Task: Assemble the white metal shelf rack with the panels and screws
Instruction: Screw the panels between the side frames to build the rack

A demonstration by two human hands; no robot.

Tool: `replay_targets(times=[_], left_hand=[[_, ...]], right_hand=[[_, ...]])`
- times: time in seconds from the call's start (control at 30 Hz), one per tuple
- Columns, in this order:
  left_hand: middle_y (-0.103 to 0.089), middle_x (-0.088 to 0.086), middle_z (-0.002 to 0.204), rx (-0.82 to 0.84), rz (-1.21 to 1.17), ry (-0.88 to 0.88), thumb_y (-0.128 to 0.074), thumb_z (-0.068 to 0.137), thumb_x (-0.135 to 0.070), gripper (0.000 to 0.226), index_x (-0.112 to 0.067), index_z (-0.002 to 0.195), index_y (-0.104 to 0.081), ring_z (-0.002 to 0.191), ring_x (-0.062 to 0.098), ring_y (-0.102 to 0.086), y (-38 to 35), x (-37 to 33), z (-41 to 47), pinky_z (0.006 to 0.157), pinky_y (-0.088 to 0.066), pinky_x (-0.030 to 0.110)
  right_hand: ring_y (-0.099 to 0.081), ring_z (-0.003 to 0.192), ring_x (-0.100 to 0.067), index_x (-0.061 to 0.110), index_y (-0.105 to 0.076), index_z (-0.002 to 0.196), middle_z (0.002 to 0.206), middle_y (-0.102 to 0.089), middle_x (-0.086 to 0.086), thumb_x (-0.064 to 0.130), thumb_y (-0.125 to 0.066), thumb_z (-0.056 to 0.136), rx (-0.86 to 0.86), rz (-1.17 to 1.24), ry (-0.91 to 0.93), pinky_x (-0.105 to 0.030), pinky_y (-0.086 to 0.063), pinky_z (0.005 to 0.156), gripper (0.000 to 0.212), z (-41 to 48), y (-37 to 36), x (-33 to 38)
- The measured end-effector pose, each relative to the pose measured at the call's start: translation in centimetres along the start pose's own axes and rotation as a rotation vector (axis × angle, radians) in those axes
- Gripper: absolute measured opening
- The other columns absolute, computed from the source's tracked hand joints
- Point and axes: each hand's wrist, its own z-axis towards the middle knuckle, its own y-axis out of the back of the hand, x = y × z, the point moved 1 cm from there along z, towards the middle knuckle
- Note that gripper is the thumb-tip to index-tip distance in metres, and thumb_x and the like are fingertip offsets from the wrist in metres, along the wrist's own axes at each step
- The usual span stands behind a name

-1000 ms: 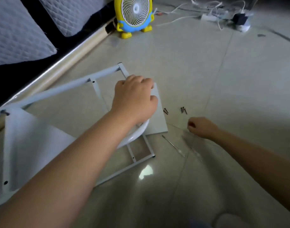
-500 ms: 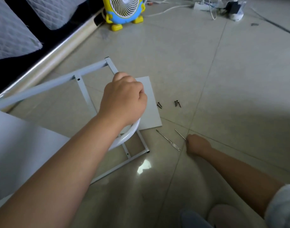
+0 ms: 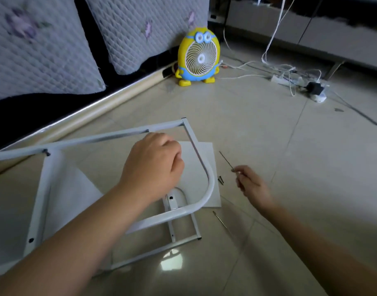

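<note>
Now right hand (image 3: 250,184) pinches screwdriver (image 3: 226,160), newly lifted.

Open floor (image 3: 311,189) spreads right and far-centre; the white rack frame (image 3: 210,182) and sofa (image 3: 76,120) block the left, fan (image 3: 199,58) and cables (image 3: 290,81) the far side.

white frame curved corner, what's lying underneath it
A flat white panel lies on the floor under the white frame at its curved corner. The left hand hovers over the panel's left part, so that edge and anything on it are hidden.
</note>
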Motion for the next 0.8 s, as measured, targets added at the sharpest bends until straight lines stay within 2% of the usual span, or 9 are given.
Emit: replay_targets(times=[0.13, 0.23, 0.3, 0.37, 0.4, 0.5, 0.57, 0.67, 0.8], left_hand=[[-0.065, 0.011, 0.077, -0.067, 0.051, 0.068, -0.039, 0.077, -0.023, 0.037, -0.002, 0.076, -0.069, 0.071, 0.032, -0.062, 2.7, 3.7, -2.0, 0.061, -0.053, 0.038], [-0.065, 0.005, 0.085, -0.184, -0.140, 0.212, -0.049, 0.079, -0.030, 0.037, -0.005, 0.097, -0.069, 0.075, 0.024, -0.062, 5.3, 5.6, -3.2, 0.067, -0.047, 0.029], [-0.063, -0.007, 0.080, -0.231, -0.401, 0.355, -0.055, 0.079, -0.030, 0.031, -0.012, 0.102, -0.067, 0.073, 0.017, -0.060, 6.9, 6.5, -4.2, 0.068, -0.046, 0.023], [-0.062, -0.013, 0.070, -0.311, -0.583, 0.461, -0.063, 0.085, -0.017, 0.008, -0.024, 0.087, -0.065, 0.067, 0.014, -0.061, 8.1, 7.9, -5.6, 0.069, -0.049, 0.024], [-0.062, -0.014, 0.065, -0.352, -0.612, 0.507, -0.061, 0.086, -0.010, 0.020, -0.028, 0.078, -0.063, 0.062, 0.010, -0.061, 8.7, 8.7, -6.5, 0.067, -0.050, 0.024], [-0.062, -0.012, 0.058, -0.363, -0.682, 0.602, -0.057, 0.086, 0.002, 0.025, -0.018, 0.072, -0.064, 0.049, -0.002, -0.059, 10.0, 11.0, -9.4, 0.056, -0.050, 0.013], [-0.062, -0.004, 0.063, -0.347, -0.765, 0.661, -0.054, 0.087, 0.006, 0.021, -0.011, 0.080, -0.064, 0.049, -0.002, -0.059, 10.2, 12.1, -11.0, 0.054, -0.049, 0.010], [-0.063, 0.000, 0.067, -0.372, -0.864, 0.766, -0.053, 0.088, 0.005, 0.021, -0.011, 0.079, -0.063, 0.050, 0.000, -0.061, 10.0, 13.8, -12.4, 0.054, -0.050, 0.012], [-0.062, -0.001, 0.069, -0.353, -0.826, 0.867, -0.055, 0.090, -0.003, 0.013, -0.011, 0.082, -0.063, 0.054, 0.001, -0.062, 9.6, 15.1, -12.9, 0.060, -0.052, 0.019]], right_hand=[[-0.038, 0.044, -0.003, 0.036, -0.055, 0.093, 0.048, -0.040, 0.010, 0.017, -0.037, 0.098, -0.056, 0.044, 0.301, -0.015, -0.032, 0.048, 0.027, -0.1, -0.6, 8.4], [-0.046, 0.047, -0.002, 0.017, -0.064, 0.094, 0.044, -0.043, 0.010, 0.021, -0.041, 0.091, -0.012, -0.148, 0.613, -0.010, -0.031, 0.047, 0.024, -0.3, -2.9, 15.3], [-0.051, 0.055, -0.008, 0.003, -0.065, 0.085, 0.053, -0.054, 0.003, 0.029, -0.041, 0.089, 0.129, -0.352, 0.788, -0.018, -0.039, 0.053, 0.036, -0.4, -5.8, 18.7], [-0.055, 0.060, -0.021, 0.001, -0.063, 0.079, 0.062, -0.060, -0.008, 0.039, -0.032, 0.089, 0.250, -0.514, 0.911, -0.037, -0.045, 0.059, 0.050, -0.6, -8.8, 21.0], [-0.056, 0.062, -0.026, 0.001, -0.062, 0.078, 0.064, -0.061, -0.010, 0.041, -0.029, 0.088, 0.299, -0.547, 0.944, -0.039, -0.046, 0.058, 0.053, -0.6, -10.2, 21.9], [-0.051, 0.057, -0.019, 0.002, -0.061, 0.074, 0.058, -0.055, -0.006, 0.042, -0.030, 0.087, 0.403, -0.564, 1.006, -0.038, -0.045, 0.058, 0.052, -1.1, -13.6, 23.9], [-0.049, 0.057, -0.009, 0.004, -0.064, 0.082, 0.053, -0.048, 0.004, 0.038, -0.041, 0.087, 0.458, -0.539, 0.989, -0.019, -0.041, 0.055, 0.042, -1.4, -15.2, 24.9], [-0.051, 0.058, 0.001, 0.013, -0.061, 0.102, 0.058, -0.055, 0.007, 0.009, -0.054, 0.089, 0.582, -0.537, 0.872, -0.007, -0.037, 0.057, 0.016, -1.5, -16.3, 26.4], [-0.053, 0.050, -0.004, 0.020, -0.050, 0.081, 0.069, -0.064, 0.001, 0.000, -0.053, 0.087, 0.679, -0.495, 0.717, -0.009, -0.038, 0.049, 0.021, -0.6, -16.0, 28.4]])
